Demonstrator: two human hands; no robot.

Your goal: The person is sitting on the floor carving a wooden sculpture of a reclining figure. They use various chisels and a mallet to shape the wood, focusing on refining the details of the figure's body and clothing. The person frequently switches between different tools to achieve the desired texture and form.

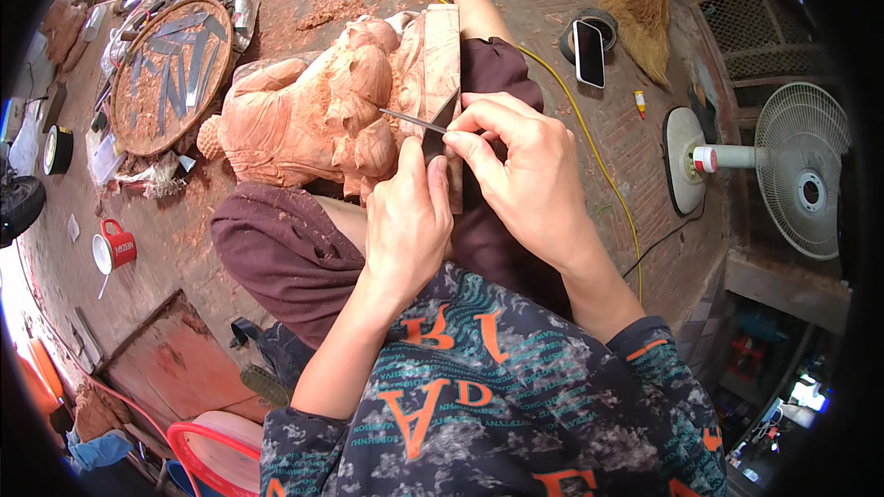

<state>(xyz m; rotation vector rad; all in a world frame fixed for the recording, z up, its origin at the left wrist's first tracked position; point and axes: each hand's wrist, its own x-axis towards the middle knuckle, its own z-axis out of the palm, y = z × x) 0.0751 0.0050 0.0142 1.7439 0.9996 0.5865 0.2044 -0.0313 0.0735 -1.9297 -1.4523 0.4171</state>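
Note:
A carved reddish wooden figure (pixel 304 124) lies on its side across my lap, its knobbed head at the left and its flat base (pixel 443 46) at the right. My left hand (pixel 405 221) pinches a small dark flat piece (pixel 440 121), maybe sandpaper, over the base. Thumb and fingers of my right hand (pixel 525 156) are closed on the near end of a thin grey rod (pixel 410 118). The rod crosses the dark piece and its tip points left toward the carving. Whether rod and wood touch, I cannot tell.
At the left lies a round woven tray (pixel 118 120) with dark strips, beside scattered tools. A red mug (pixel 113 247) stands nearer. On the right are a phone (pixel 588 53), straw broom (pixel 640 23), yellow cord (pixel 589 133) and fan (pixel 801 170). Wood shavings cover the floor.

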